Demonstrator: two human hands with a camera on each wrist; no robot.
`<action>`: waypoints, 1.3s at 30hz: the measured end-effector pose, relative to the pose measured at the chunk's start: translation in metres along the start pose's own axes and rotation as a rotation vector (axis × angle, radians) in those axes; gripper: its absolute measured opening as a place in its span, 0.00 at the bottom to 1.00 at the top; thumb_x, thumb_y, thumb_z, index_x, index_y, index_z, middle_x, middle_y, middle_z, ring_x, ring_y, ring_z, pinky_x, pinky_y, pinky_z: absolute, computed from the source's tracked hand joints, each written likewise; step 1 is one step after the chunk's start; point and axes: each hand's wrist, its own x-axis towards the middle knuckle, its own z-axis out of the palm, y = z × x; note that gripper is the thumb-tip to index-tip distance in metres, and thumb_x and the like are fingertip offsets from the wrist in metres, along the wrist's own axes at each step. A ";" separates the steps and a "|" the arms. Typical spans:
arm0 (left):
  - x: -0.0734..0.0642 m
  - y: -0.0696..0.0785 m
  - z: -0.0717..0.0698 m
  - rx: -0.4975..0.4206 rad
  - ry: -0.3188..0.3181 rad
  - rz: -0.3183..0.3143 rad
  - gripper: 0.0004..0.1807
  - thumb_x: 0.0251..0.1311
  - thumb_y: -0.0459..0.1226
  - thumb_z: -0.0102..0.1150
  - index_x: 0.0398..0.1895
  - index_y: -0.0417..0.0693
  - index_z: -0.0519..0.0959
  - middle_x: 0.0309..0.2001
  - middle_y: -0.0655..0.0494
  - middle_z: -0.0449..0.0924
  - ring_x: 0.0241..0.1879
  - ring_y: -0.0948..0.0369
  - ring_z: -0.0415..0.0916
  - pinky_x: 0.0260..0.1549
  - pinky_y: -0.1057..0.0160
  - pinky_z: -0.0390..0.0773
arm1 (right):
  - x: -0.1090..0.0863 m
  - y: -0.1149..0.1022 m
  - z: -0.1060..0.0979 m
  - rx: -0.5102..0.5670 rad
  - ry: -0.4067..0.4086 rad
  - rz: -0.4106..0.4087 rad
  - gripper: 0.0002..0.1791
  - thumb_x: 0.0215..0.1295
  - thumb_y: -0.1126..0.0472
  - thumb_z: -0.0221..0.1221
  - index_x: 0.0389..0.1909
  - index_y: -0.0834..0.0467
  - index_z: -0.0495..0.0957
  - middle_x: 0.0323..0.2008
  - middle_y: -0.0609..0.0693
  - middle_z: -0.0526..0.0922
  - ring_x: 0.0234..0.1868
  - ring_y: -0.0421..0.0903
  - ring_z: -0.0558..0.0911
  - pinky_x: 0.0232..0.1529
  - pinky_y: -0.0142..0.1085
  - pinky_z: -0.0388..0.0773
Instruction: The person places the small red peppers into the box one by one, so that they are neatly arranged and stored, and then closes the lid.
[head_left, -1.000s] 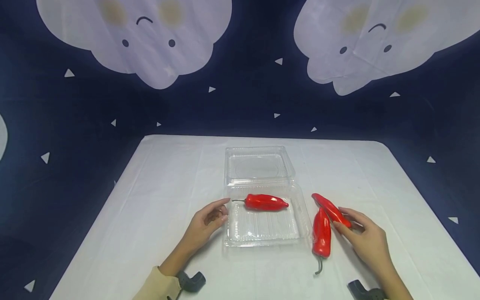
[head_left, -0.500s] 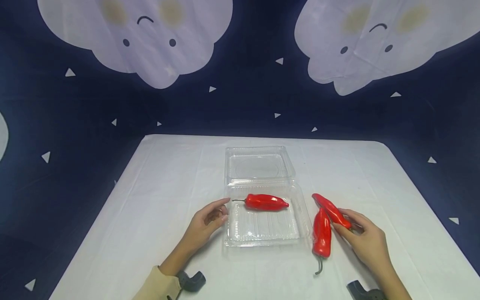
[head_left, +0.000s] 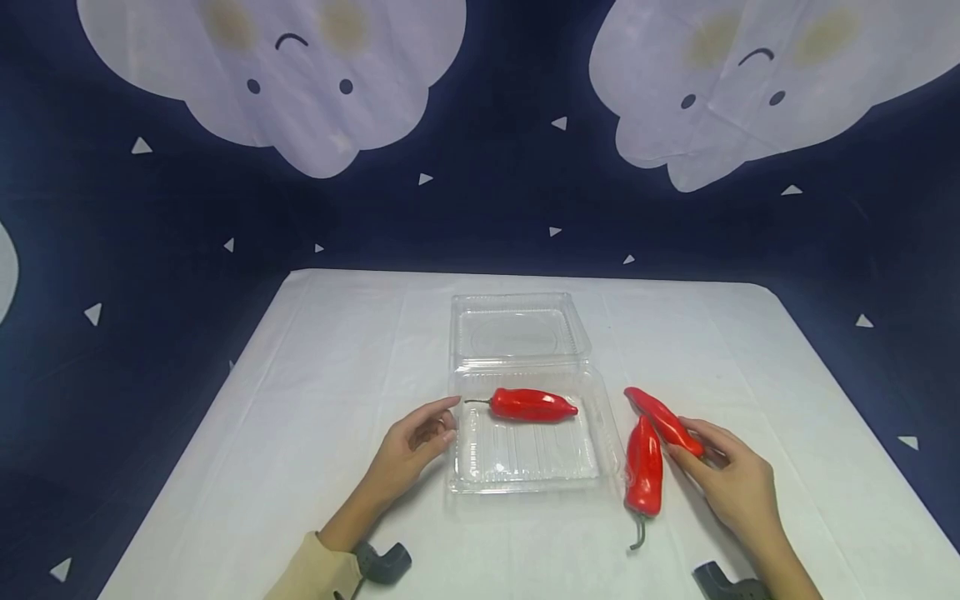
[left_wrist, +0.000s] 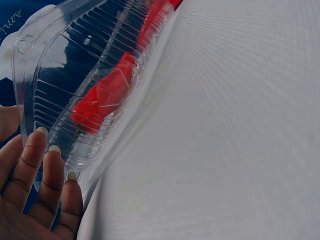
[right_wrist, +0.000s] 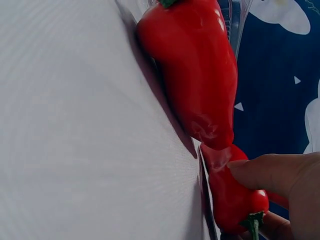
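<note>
The right hand [head_left: 738, 492] is pinching the outer red pepper [head_left: 663, 421] between thumb and fingers, toward its stem end; this pepper is lying to the right of the clear plastic clamshell container [head_left: 525, 467]. The near red pepper [head_left: 643, 471] is lying on the white table [head_left: 337, 333] between container and right hand, its tip meeting the outer pepper's side and its stem pointing toward the person. The left hand [head_left: 405, 458] is resting at the container's left wall, fingers slightly spread and gently bent, fingertips touching the plastic. The inner red pepper [head_left: 528, 405] is lying crosswise in the container's base, stem facing the left hand. The hinged lid [head_left: 517, 329] is lying open on the far side.
</note>
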 end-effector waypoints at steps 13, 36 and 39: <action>0.001 -0.002 0.000 -0.002 0.005 0.016 0.25 0.67 0.33 0.65 0.67 0.43 0.76 0.44 0.53 0.80 0.45 0.59 0.79 0.51 0.65 0.80 | 0.003 -0.006 -0.006 0.100 0.024 0.015 0.30 0.58 0.57 0.76 0.61 0.58 0.82 0.60 0.58 0.82 0.62 0.62 0.78 0.50 0.16 0.67; 0.000 -0.002 -0.001 0.001 0.003 0.028 0.24 0.67 0.34 0.64 0.67 0.45 0.76 0.43 0.53 0.80 0.44 0.59 0.78 0.51 0.65 0.81 | 0.017 -0.037 -0.014 0.142 0.052 -0.112 0.27 0.60 0.56 0.74 0.61 0.54 0.82 0.58 0.51 0.83 0.58 0.29 0.75 0.54 0.24 0.73; 0.000 -0.004 0.000 0.004 0.002 0.040 0.25 0.67 0.33 0.64 0.67 0.43 0.76 0.43 0.53 0.80 0.43 0.59 0.78 0.50 0.65 0.81 | 0.020 -0.043 -0.014 0.181 0.056 -0.157 0.27 0.59 0.60 0.75 0.60 0.54 0.83 0.57 0.51 0.83 0.57 0.27 0.75 0.52 0.20 0.72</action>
